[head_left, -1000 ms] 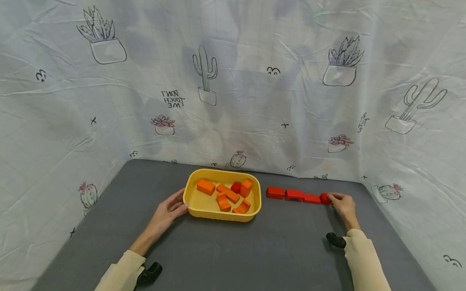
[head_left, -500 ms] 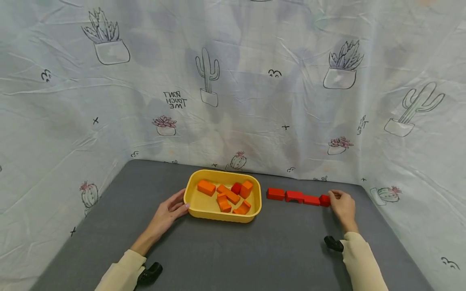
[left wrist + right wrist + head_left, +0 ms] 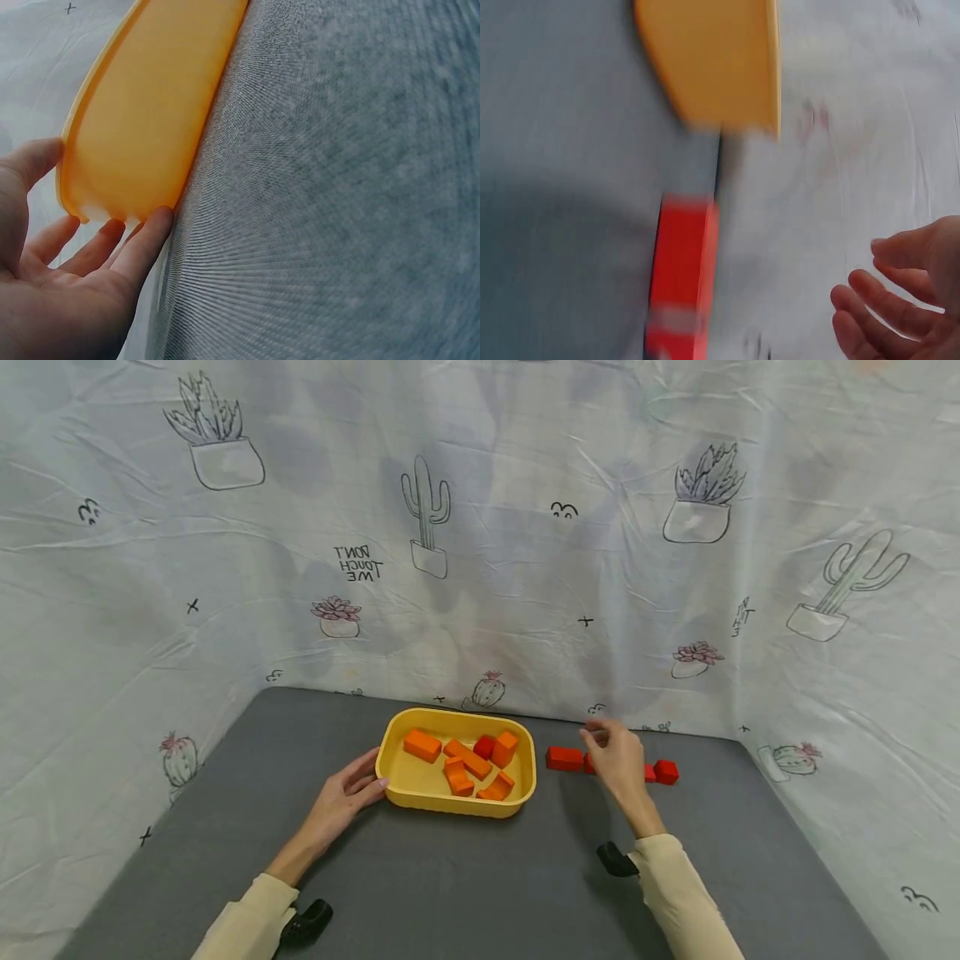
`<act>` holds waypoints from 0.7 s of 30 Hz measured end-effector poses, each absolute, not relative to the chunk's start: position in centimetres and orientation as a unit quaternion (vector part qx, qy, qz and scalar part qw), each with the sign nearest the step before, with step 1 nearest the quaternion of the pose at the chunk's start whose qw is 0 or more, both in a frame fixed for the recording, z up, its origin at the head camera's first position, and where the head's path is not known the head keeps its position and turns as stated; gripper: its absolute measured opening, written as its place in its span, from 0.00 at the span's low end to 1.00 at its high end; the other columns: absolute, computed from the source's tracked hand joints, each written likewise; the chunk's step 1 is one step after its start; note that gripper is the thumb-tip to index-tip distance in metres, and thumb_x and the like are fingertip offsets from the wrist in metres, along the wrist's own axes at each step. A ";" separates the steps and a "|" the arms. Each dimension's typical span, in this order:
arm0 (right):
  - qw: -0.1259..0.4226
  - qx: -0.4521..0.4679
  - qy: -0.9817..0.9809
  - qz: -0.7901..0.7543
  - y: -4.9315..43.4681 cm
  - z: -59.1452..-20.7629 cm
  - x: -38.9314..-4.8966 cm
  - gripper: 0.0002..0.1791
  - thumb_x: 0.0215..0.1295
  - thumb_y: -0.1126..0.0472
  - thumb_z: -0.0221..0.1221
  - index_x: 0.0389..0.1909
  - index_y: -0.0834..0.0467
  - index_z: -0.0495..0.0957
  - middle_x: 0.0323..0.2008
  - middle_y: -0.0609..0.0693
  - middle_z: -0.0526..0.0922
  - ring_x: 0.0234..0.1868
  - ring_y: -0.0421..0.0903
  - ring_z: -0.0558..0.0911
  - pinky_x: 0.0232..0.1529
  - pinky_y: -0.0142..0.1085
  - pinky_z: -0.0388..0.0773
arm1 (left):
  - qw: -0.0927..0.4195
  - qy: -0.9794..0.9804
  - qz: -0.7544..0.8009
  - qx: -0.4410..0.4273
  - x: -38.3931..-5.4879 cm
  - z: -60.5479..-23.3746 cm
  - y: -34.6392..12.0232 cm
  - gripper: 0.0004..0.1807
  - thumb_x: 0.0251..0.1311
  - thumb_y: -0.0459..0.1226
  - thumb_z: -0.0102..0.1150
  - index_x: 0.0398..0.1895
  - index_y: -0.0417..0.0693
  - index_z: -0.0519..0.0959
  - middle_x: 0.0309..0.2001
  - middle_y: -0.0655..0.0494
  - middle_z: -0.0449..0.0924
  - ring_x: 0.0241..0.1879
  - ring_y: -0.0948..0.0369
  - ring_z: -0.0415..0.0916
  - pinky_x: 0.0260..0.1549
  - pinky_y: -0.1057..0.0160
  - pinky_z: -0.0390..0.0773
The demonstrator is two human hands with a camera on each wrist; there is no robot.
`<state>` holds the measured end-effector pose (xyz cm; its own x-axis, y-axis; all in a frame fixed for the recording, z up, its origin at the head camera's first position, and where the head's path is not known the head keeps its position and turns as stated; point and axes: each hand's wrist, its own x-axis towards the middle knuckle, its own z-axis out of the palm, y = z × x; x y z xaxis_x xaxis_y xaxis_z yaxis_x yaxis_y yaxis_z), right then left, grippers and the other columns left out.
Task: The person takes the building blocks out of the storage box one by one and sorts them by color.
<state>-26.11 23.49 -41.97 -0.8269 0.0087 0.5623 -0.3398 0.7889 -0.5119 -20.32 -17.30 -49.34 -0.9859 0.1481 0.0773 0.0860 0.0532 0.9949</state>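
My left hand [image 3: 339, 797] holds the left end of a yellow plastic tray [image 3: 450, 806]; in the left wrist view its thumb and fingertips meet the tray's walls. Several orange blocks [image 3: 422, 746] and one red block [image 3: 483, 747] lie inside. My right hand [image 3: 618, 764], loosely curled around nothing, hovers over a row of red blocks to the right of the tray. Its left end is a rectangular block [image 3: 564, 758]; a small block [image 3: 666, 772] forms the right end. The hand hides most of the row's middle. In the right wrist view a red block [image 3: 679, 262] appears blurred.
The tray and blocks stand toward the back of a grey tabletop [image 3: 465, 893]. A white sheet [image 3: 510, 568] printed with cacti hangs behind and along both sides. Black straps or devices [image 3: 306, 924] show at both wrists.
My right hand has let go of the small red block at the row's right end, risen and moved left toward the tray. My left hand and the tray have stayed in place.
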 end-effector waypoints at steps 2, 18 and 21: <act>0.260 0.101 -0.907 0.315 21.1 -42.0 -26.4 0.10 0.63 0.64 0.66 0.43 0.63 0.85 0.35 0.57 0.87 0.32 0.52 0.85 0.32 0.49 0.84 | 0.022 0.727 0.682 0.081 -20.3 -49.3 -17.4 0.37 0.67 0.41 0.60 0.76 0.44 0.57 0.71 0.38 0.59 0.65 0.43 0.67 0.54 0.63 0.79; 0.073 0.195 -0.944 0.258 10.9 -43.1 -29.1 0.15 0.62 0.62 0.67 0.49 0.60 0.85 0.47 0.53 0.85 0.49 0.53 0.81 0.53 0.46 0.80 | 0.022 0.720 0.689 0.078 -20.2 -49.3 -17.6 0.37 0.67 0.39 0.61 0.75 0.44 0.58 0.71 0.38 0.60 0.65 0.43 0.67 0.54 0.63 0.79; 0.023 0.191 -0.957 0.217 10.4 -42.8 -29.8 0.17 0.63 0.60 0.66 0.52 0.59 0.84 0.49 0.53 0.85 0.51 0.52 0.81 0.56 0.46 0.79 | 0.023 0.718 0.691 0.085 -20.3 -49.3 -17.5 0.37 0.67 0.39 0.60 0.76 0.44 0.57 0.71 0.38 0.59 0.65 0.43 0.66 0.54 0.63 0.79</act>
